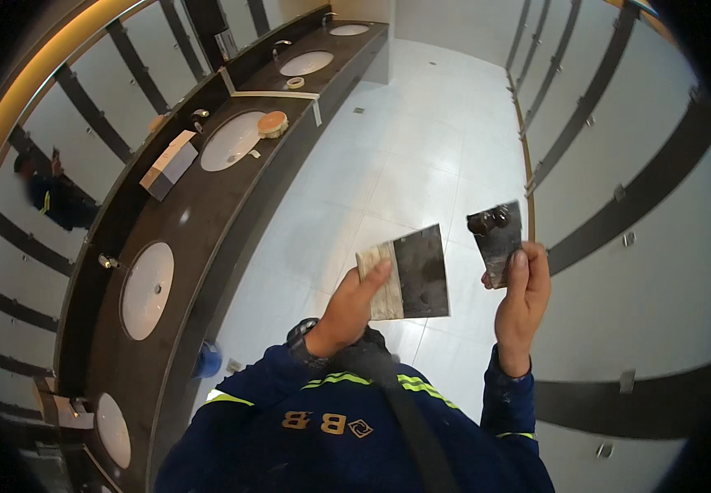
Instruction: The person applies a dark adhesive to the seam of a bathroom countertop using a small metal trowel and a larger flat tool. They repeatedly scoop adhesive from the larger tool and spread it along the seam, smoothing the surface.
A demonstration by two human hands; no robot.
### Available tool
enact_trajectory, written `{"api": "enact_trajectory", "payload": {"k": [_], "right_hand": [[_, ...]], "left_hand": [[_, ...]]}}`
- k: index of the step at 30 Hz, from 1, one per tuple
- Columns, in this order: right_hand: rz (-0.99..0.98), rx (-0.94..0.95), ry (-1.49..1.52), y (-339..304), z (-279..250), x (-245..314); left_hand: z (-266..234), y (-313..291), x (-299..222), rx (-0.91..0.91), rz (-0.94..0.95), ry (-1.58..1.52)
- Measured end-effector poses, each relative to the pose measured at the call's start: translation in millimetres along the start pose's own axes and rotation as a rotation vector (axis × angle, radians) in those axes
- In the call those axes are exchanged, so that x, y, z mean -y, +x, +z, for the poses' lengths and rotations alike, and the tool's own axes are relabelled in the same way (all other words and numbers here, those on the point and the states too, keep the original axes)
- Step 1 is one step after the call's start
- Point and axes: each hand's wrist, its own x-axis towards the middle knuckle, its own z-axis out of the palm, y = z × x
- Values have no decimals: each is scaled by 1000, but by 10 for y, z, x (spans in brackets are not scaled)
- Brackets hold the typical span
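My left hand (343, 314) grips a broad scraper (423, 275) by its pale wooden grip strip, thumb on top; the dark flat blade points right. In my right hand (522, 306) is a smaller dark, flat scraper blade (499, 251), pinched at its lower end between thumb and fingers. A glossy dark brown paste (489, 219) clings to the upper part of that blade. Both tools are held up over the floor, apart from each other, with a gap between them.
A long dark countertop (207, 222) with several white basins runs along the left. On it are an orange-topped brush (273, 123), a tape roll (294, 83) and a box (169, 164). A blue bucket (207, 360) stands below. Grey partitions (618, 238) line the right over white floor tiles (405, 140).
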Motion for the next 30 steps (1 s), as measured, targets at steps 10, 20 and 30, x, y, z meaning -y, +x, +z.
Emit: {"api": "enact_trajectory", "payload": {"k": [10, 20, 30], "right_hand": [[-410, 511, -267, 2001, 395, -1287], [-415, 708, -691, 4405, 1193, -2081], [-822, 930, -705, 6932, 2039, -2276]], "left_hand": [[-421, 2373, -323, 104, -122, -712], [-1460, 4339, -1125, 66, 13, -681], [-2414, 5981, -1705, -223, 274, -31]]}}
